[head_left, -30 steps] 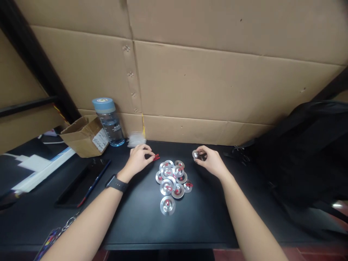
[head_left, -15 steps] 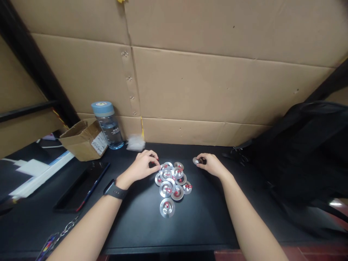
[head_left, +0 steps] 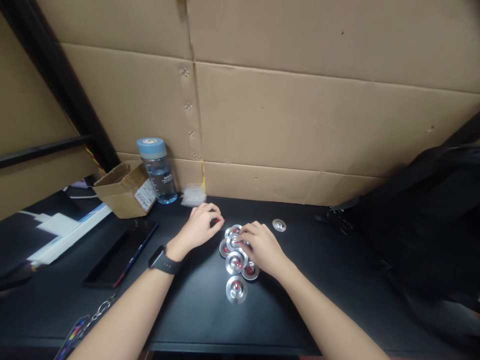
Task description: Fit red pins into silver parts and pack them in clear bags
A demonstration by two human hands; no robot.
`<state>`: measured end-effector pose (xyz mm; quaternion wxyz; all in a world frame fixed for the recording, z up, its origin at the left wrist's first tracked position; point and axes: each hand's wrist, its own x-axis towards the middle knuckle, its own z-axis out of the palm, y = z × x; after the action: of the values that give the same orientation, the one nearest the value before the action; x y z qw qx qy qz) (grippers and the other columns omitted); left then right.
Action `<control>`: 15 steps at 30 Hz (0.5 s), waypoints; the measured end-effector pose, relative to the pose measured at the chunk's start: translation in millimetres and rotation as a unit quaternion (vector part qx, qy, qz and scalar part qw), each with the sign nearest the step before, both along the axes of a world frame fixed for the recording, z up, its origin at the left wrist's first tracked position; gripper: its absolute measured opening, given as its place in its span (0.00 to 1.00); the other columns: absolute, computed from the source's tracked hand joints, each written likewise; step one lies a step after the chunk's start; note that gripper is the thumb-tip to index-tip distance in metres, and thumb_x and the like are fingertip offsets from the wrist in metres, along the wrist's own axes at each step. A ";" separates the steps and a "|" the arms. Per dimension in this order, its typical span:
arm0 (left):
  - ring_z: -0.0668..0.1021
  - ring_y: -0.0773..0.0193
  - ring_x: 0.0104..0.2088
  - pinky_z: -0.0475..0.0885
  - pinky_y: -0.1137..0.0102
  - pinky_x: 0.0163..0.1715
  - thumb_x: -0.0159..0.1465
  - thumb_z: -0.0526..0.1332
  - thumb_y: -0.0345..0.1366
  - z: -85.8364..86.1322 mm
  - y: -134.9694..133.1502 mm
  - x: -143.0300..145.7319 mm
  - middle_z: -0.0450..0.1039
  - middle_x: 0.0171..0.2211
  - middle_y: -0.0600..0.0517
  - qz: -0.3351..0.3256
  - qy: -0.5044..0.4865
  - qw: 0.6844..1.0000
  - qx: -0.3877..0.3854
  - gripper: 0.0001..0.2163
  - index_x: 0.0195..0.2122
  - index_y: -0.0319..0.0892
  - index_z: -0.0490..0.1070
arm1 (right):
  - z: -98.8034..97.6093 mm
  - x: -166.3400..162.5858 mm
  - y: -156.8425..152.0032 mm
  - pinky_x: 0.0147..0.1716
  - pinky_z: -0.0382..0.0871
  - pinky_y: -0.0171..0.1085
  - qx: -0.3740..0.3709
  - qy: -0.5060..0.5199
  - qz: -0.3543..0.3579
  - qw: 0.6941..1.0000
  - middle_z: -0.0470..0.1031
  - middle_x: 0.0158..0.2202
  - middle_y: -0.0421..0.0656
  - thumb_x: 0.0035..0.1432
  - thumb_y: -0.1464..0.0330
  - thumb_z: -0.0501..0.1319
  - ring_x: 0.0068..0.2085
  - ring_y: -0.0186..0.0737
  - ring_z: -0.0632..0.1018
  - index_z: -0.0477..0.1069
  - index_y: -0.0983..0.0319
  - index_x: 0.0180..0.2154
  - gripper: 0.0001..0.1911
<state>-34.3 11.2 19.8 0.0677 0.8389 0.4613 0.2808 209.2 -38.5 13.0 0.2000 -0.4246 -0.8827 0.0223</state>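
Several silver finger cymbals (head_left: 234, 263) with red loops at their domed centres lie in an overlapping pile. My right hand (head_left: 259, 246) is over the pile's right side, thumb and fingers closed at the edge and red loop of an upper cymbal, covering the ones beneath. Left of the pile, my left hand (head_left: 202, 224) hovers close to the table with thumb and forefinger together. Something small and red, like a loop (head_left: 217, 220), shows between its fingers. One cymbal without visible red (head_left: 279, 225) lies apart to the right. Another cymbal (head_left: 236, 289) is at the pile's near end.
Behind stand a water bottle (head_left: 159, 172), an open cardboard box (head_left: 125, 192) and a small clear plastic bag (head_left: 193, 195). A dark phone (head_left: 122, 255) and a keychain (head_left: 99, 310) lie left. A black bag (head_left: 420, 225) occupies the right, and a cardboard wall (head_left: 285, 110) closes the back.
My right hand has set its cymbal down on the table at the right and moved left onto the pile. My left hand has lifted slightly away from the pile's edge.
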 end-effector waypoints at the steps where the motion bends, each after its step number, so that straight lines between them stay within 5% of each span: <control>1: 0.74 0.56 0.48 0.65 0.58 0.51 0.68 0.60 0.39 -0.4 0.1 -0.1 0.75 0.45 0.50 -0.002 0.000 1.000 0.000 0.09 0.36 0.46 0.80 | -0.7 0.4 1.3 0.43 0.64 0.44 -0.001 0.011 0.004 1.000 0.78 0.44 0.46 0.66 0.70 0.62 0.47 0.47 0.73 0.78 0.57 0.40 0.05; 8: 0.75 0.55 0.48 0.66 0.57 0.52 0.67 0.63 0.42 9.8 -10.5 9.6 0.76 0.44 0.50 -0.049 -0.032 0.998 -0.020 0.10 0.31 0.47 0.81 | 9.1 1.9 0.3 0.42 0.71 0.44 -0.069 0.252 0.015 0.965 0.77 0.40 0.43 0.64 0.70 0.61 0.39 0.44 0.76 0.73 0.56 0.37 0.04; 15: 0.76 0.56 0.49 0.70 0.59 0.51 0.65 0.66 0.39 24.3 -34.5 38.1 0.75 0.47 0.49 -0.073 -0.144 0.987 0.012 0.06 0.43 0.49 0.80 | 17.0 9.3 1.9 0.32 0.76 0.39 -0.222 0.511 -0.010 0.830 0.76 0.44 0.45 0.63 0.59 0.65 0.34 0.40 0.79 0.72 0.58 0.36 0.09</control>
<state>3.8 -23.3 44.1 0.1434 0.8217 0.3812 0.3987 218.5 -36.6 30.0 0.5230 -0.3945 -0.6213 0.4298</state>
